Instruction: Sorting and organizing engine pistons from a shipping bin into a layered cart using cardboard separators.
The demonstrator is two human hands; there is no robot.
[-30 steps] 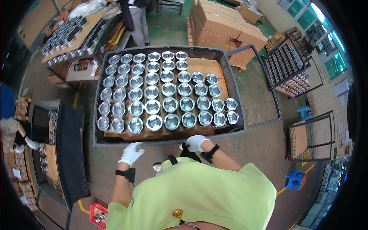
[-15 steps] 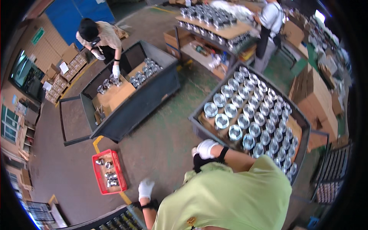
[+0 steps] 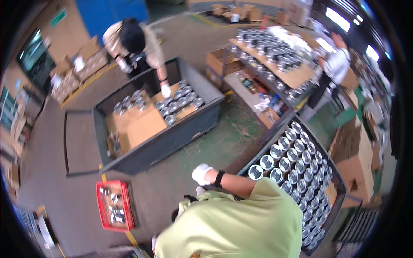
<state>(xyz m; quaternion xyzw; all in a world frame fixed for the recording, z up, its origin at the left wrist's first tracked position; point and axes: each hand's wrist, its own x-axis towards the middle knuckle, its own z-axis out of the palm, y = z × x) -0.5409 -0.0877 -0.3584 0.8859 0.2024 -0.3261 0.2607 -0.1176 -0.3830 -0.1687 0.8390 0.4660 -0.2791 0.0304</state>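
Observation:
My right hand (image 3: 201, 174), in a white glove with a black wristband, is over the floor left of the grey bin (image 3: 249, 165). The glove looks rounded, but blur hides how its fingers lie, and I make out nothing in it. That bin holds rows of shiny, round, cup-like metal parts (image 3: 293, 176) on cardboard. Only a sliver of white glove shows of my left hand (image 3: 154, 243), beside my light green shirt; its fingers are hidden. The red crate (image 3: 127, 202), with several metal parts in it, stands on the floor to the left.
A co-worker (image 3: 133, 36) reaches a gloved hand (image 3: 166, 90) into another grey bin (image 3: 180, 135) of metal parts and cardboard. Another person (image 3: 337, 64) stands by a shelved table (image 3: 303, 75) loaded with similar parts. Cardboard boxes (image 3: 355, 155) stand at the right.
The view has shifted. My right hand has moved left, away from the near bin; my left hand has slipped mostly out of sight. The co-worker's hand has moved right to other parts.

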